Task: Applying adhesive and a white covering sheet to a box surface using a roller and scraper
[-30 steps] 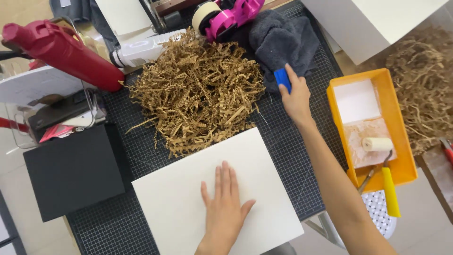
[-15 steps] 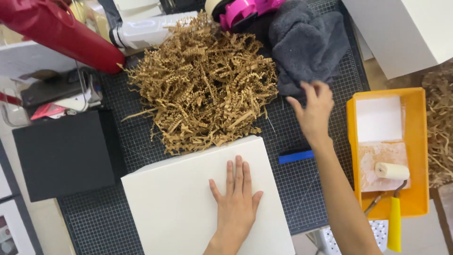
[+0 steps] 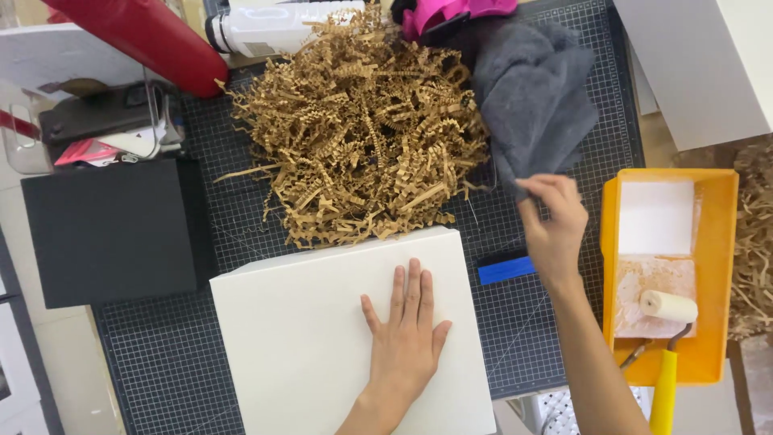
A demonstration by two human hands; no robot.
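My left hand (image 3: 407, 337) lies flat, fingers spread, on a large white board (image 3: 322, 346) on the gridded cutting mat (image 3: 177, 362). My right hand (image 3: 554, 227) pinches the lower edge of a grey cloth (image 3: 535, 101) that lies at the mat's far right. A blue scraper (image 3: 506, 270) lies on the mat just left of my right wrist, free of both hands. A big heap of brown crinkle-cut paper shreds (image 3: 358, 129) sits beyond the board.
An orange paint tray (image 3: 717, 266) with a white roller (image 3: 668, 306) on a yellow handle stands at the right. A black box (image 3: 109, 229) sits at the left, a red object (image 3: 137, 36) and a white bottle (image 3: 270, 24) at the back, and a pink tape dispenser (image 3: 451, 12).
My right hand let go of the blue scraper, which now lies on the mat, and reached to the grey cloth and took its edge. My left hand stayed flat on the board.
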